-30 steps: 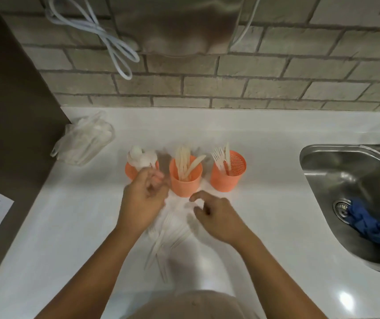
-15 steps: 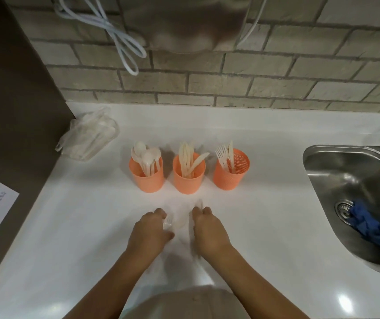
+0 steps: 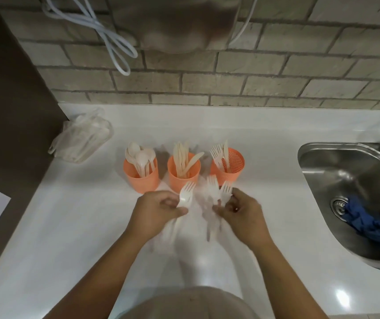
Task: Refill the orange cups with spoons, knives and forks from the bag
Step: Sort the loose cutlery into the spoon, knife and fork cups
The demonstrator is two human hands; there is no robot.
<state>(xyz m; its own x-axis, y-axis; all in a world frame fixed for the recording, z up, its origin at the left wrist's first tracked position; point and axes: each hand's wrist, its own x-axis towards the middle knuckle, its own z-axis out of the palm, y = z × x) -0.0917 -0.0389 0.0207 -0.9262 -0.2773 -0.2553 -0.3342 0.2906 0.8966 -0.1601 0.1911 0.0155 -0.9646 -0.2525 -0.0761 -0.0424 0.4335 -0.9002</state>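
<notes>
**Now both hands hold forks, just short of the cups**

Up close, the left hand (image 3: 159,210) pinches a single white plastic fork (image 3: 186,195) at its neck, tines up. The right hand (image 3: 241,209) is curled round a small bunch of forks (image 3: 216,191). Both hover over the white counter (image 3: 81,215), just in front of the knife cup (image 3: 175,179) and the fork cup (image 3: 237,164).

These forks look featherlight, stiff and smooth. They probably slip easily and snap if bent, so a hold near the neck seems best, with the handles dropping in first.

The handles blur into the counter, so I cannot count the right hand's forks. The clear plastic bag (image 3: 81,140) sits well off to the left, its contents hard to make out.
</notes>
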